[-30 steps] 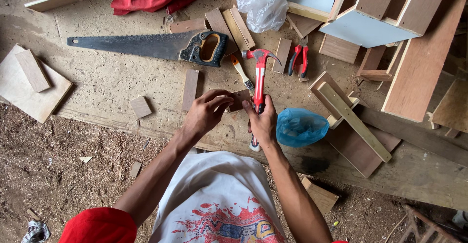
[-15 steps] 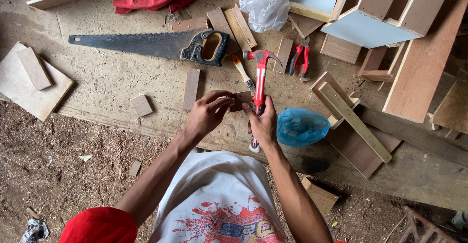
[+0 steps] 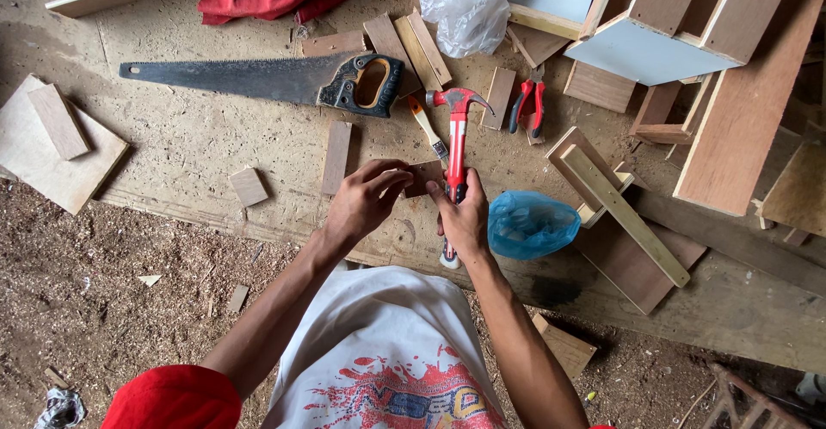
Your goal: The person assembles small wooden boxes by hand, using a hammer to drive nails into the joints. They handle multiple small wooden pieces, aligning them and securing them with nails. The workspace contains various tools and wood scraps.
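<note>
Over the sawdusty floor [image 3: 189, 149], I am holding a small wood block [image 3: 425, 177] between my 2 hands. My left hand [image 3: 366, 201] is pinching its near edge, while my right hand [image 3: 465, 218] is clamped around the red hammer [image 3: 456, 149] handle and touching the block. Beside them are lying a handsaw [image 3: 275, 80], a paintbrush [image 3: 428, 130], red pliers [image 3: 527, 106] and a blue bag [image 3: 532, 224].

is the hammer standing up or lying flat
Lying flat: the hammer rests lengthwise on the wooden floor, head away from the person, its grip under the right hand.
</note>
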